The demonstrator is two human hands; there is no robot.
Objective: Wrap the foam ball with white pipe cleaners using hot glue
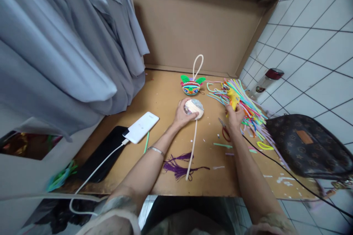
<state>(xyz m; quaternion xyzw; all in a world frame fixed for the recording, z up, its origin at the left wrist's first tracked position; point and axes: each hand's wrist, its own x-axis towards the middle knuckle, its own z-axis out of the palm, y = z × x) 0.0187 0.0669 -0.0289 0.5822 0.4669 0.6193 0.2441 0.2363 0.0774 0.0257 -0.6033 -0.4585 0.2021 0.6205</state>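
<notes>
My left hand grips a round whitish disc near the middle of the table. A cream pipe cleaner runs from the disc toward the front edge. Farther right, my right hand holds a yellow glue gun above the bundle of coloured pipe cleaners. Just behind the disc stands a colourful animal-head ornament with green ears and a cream loop. Purple tassels lie in front, and red-handled scissors rest beside my right wrist.
A white power bank with a cable lies over a black tablet-like object at left. Grey cloth hangs there. At right are a brown bag, a bottle and a black cord. A cardboard panel stands behind.
</notes>
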